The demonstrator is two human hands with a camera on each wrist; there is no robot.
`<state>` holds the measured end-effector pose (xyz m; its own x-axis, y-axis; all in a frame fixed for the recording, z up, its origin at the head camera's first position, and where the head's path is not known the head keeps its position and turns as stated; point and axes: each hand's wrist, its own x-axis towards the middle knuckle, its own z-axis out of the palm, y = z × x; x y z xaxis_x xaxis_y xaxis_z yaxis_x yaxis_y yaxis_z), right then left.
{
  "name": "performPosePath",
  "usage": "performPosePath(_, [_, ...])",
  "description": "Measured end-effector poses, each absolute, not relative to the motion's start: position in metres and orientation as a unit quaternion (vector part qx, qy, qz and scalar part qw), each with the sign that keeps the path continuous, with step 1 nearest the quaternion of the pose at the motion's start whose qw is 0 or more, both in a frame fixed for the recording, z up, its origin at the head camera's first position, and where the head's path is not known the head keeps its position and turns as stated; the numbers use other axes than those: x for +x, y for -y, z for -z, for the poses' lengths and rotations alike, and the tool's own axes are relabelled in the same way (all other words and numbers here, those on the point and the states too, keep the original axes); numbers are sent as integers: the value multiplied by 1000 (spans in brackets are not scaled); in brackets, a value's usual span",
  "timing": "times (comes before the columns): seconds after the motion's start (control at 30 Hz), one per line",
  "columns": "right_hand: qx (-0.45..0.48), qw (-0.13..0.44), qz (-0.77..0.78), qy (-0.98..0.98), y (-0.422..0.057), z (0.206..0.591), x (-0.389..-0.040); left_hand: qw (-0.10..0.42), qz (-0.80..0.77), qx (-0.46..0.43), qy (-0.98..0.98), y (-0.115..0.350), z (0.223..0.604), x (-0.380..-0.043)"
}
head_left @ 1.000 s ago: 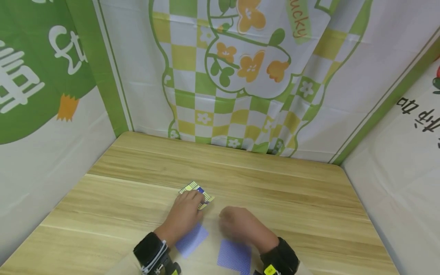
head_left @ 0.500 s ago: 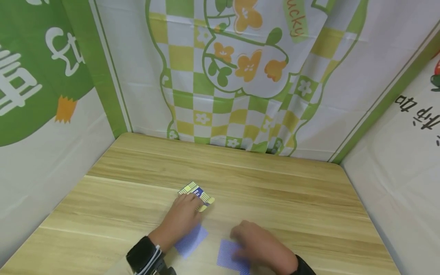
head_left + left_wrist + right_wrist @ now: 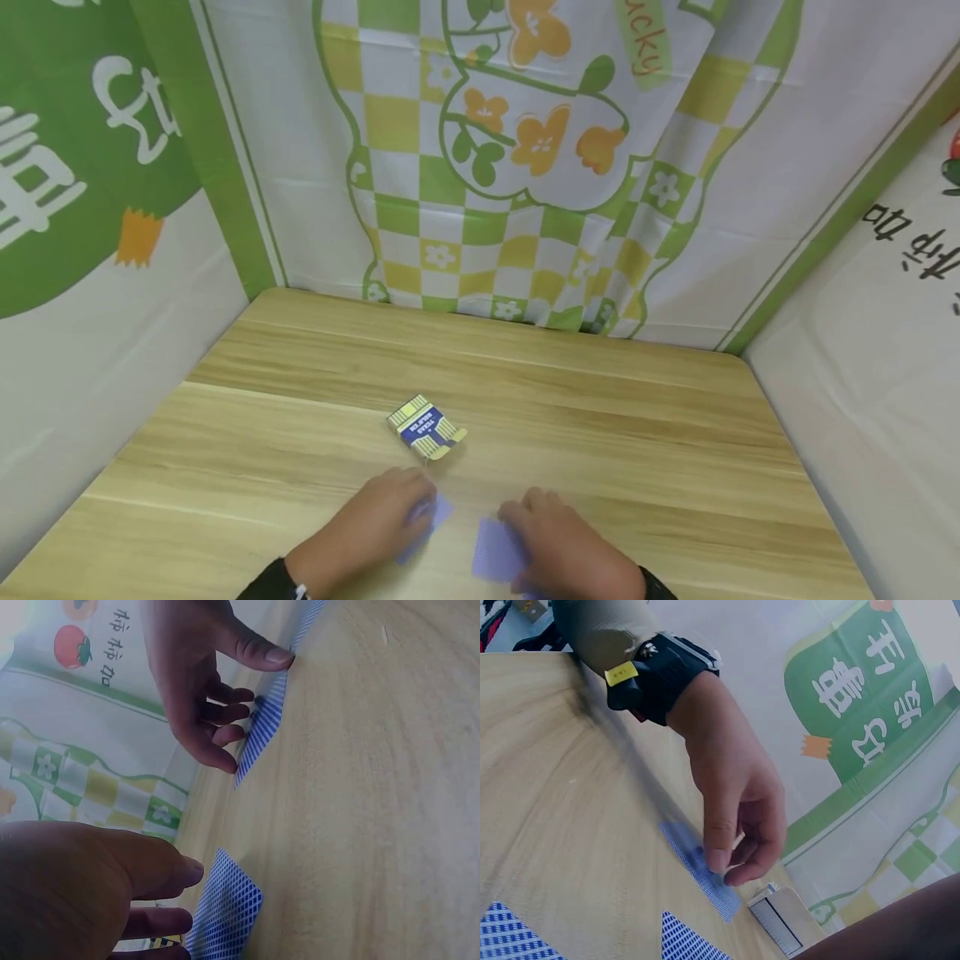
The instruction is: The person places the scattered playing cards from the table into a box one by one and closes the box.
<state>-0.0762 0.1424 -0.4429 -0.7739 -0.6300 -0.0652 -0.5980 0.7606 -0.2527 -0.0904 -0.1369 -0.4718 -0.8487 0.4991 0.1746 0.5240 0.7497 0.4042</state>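
My left hand (image 3: 375, 521) is low over a blue-backed playing card (image 3: 444, 510) on the table. Its fingers are loosely bent, and in the right wrist view its thumb and fingertips stay apart just above the card. My right hand (image 3: 566, 542) reaches over another blue-backed card (image 3: 495, 552). In the left wrist view that hand's thumb (image 3: 270, 656) and index finger lie at the edges of the flat card (image 3: 266, 724). More patterned card back (image 3: 309, 619) shows past the thumb. My right palm hides part of the cards.
A yellow and blue playing card box (image 3: 423, 429), printed "Texas Hold'em", lies beyond my left hand with its flap open. The wooden table (image 3: 600, 400) meets printed cloth walls (image 3: 525, 233) at the back and sides.
My left hand has left the card box and come back toward me, over the left card. The right hand has moved right and nearer, from beside the box to the right card.
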Motion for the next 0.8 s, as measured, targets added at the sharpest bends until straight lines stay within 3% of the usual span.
performPosePath(0.2, [-332,65,103,-935,-138,449,-88,32,229,-291,928,138,475,-86])
performPosePath(0.43, [-279,113,126,-945,-127,449,-110,13,244,-312,918,124,483,-90])
performPosePath(0.8, [-308,109,130,-936,-113,445,-124,5,204,-341,918,97,477,-104])
